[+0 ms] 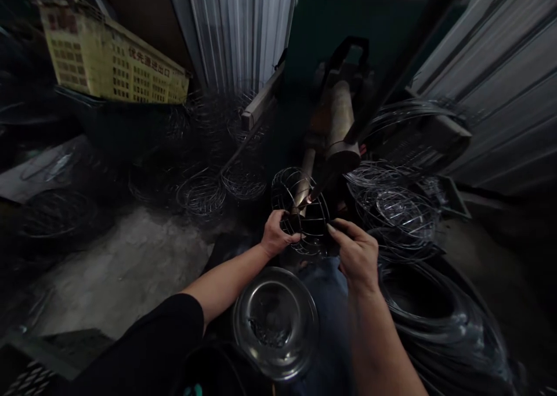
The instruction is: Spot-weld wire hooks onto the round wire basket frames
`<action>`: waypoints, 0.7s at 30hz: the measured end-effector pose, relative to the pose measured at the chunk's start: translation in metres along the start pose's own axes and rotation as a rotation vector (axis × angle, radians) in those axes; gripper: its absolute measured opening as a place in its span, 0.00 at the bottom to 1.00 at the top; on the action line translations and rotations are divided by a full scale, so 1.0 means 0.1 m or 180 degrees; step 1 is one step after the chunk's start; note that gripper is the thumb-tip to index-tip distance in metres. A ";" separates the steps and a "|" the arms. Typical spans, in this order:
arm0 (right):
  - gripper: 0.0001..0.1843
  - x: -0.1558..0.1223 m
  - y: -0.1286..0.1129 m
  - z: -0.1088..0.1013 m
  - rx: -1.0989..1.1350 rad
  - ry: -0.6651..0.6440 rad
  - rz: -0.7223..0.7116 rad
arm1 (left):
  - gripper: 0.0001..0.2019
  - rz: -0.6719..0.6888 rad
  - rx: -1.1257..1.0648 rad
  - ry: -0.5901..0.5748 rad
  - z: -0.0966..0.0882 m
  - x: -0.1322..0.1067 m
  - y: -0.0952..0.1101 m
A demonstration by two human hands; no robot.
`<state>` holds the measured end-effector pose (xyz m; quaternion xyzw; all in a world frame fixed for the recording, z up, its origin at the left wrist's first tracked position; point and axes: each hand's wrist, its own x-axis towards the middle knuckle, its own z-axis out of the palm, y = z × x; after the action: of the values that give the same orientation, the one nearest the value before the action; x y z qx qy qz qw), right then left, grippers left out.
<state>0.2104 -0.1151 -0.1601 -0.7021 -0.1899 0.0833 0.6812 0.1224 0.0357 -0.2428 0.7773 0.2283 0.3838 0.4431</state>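
A rounded wire cage sits around the lower metal rod of a welding machine, in the middle of the head view. My left hand grips the cage's left side, fingers and thumb closed on its wires. At the right side, my right hand pinches the cage's edge between thumb and fingers. The tip of an upper angled bar meets the wires at a small glowing spot between my hands. Below my hands is a shiny round metal bowl with small pieces in it, too dark to name.
Finished-looking wire baskets lie on the floor to the left. A yellow plastic crate stands at the back left. Stacked wire rings and a thick coil of wire lie at the right. Corrugated metal sheeting rises behind.
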 end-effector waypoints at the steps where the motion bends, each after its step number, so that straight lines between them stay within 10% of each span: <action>1: 0.15 0.02 0.00 0.00 -0.0006 0.0024 0.0002 | 0.31 0.0022 0.0008 0.0051 0.01 0.00 0.01; 21: 0.13 0.08 -0.01 0.18 -0.0394 0.0104 -0.0203 | 0.32 -0.0437 0.0023 -0.0126 0.13 -0.04 -0.03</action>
<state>0.2106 -0.0959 -0.1595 -0.7377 -0.2059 0.0382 0.6418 0.1307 0.0281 -0.2513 0.7688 0.2737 0.3363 0.4701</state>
